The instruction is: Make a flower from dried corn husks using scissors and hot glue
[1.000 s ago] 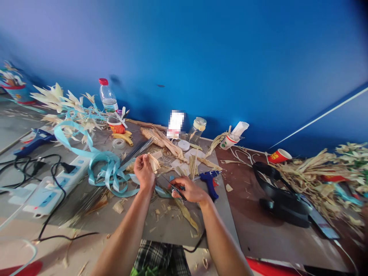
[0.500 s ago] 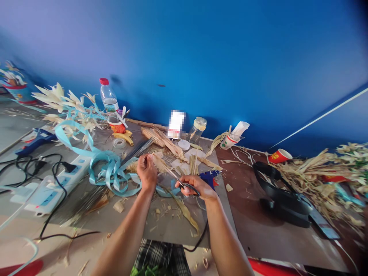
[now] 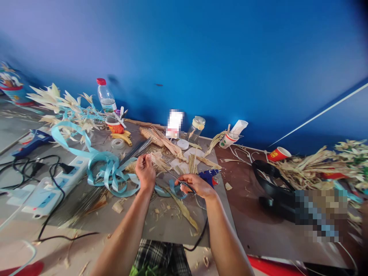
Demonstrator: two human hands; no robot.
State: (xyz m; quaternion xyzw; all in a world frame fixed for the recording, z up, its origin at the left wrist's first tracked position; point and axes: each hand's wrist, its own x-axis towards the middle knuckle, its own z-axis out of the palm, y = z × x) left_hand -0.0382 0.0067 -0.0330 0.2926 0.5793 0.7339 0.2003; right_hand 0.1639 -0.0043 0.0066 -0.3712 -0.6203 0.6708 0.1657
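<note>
My left hand [image 3: 145, 172] is closed in a pinch over the middle of the grey board, its fingertips on a pale strip of dried corn husk [image 3: 158, 158]. To its right, my right hand [image 3: 197, 185] grips scissors [image 3: 186, 185] by their dark handles, with the thin blades pointing up and left at the husk. How far apart the blades are is hard to see. Below my right hand lies a long greenish husk strip [image 3: 184, 209]. A coil of light blue ribbon [image 3: 110, 174] spreads just left of my left hand, and a blue glue gun [image 3: 209, 175] lies behind my right hand.
Thin wires [image 3: 89, 201] and a white power strip [image 3: 54, 188] with black cords lie on the left. Behind stand a bottle [image 3: 106, 96], a jar [image 3: 197, 128] and paper cups [image 3: 230, 138]. Black headgear [image 3: 276, 191] and a husk pile [image 3: 310, 165] are at right.
The scissor blades look closer together now. My left hand stays nearly in place, still pinching, while the whole view shifts slightly.
</note>
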